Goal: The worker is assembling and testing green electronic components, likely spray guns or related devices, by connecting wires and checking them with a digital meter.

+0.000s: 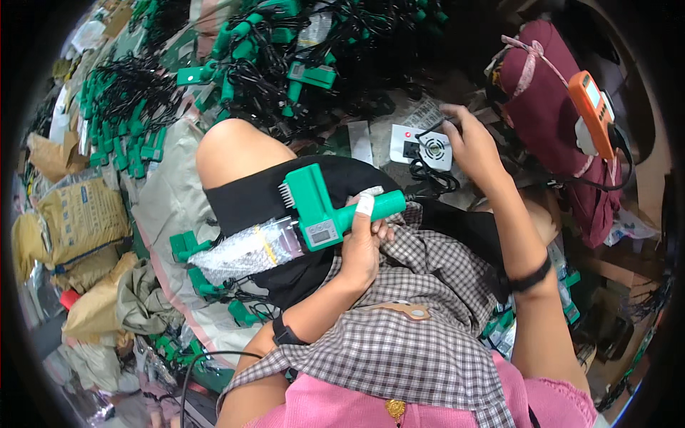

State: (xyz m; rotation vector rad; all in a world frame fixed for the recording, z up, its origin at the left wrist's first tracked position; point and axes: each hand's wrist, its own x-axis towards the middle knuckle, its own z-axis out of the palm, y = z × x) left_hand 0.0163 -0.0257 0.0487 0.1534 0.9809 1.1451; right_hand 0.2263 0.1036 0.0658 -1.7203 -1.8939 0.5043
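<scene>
My left hand [362, 246] is wrapped round the handle of a green handheld electric device [312, 203], which lies across my lap. The device has a wide head with a row of pale comb-like teeth and a small grey display with buttons. A bubble-wrapped sleeve [242, 253] sticks out from it to the left. White tape covers a finger of this hand. My right hand [472, 143] is beside a white power box [422, 148] with a socket, a red light and a round fan grille. Its bent fingers close on a thin black cord [430, 130]; the fingertips are partly hidden.
Many similar green devices with tangled black cords [250, 57] are heaped ahead and at left. An orange handheld meter [592, 114] is at right by a maroon cloth bundle [539, 93]. Yellow-brown sacks [78, 221] lie at far left. A bundled black cable [432, 175] lies below the box.
</scene>
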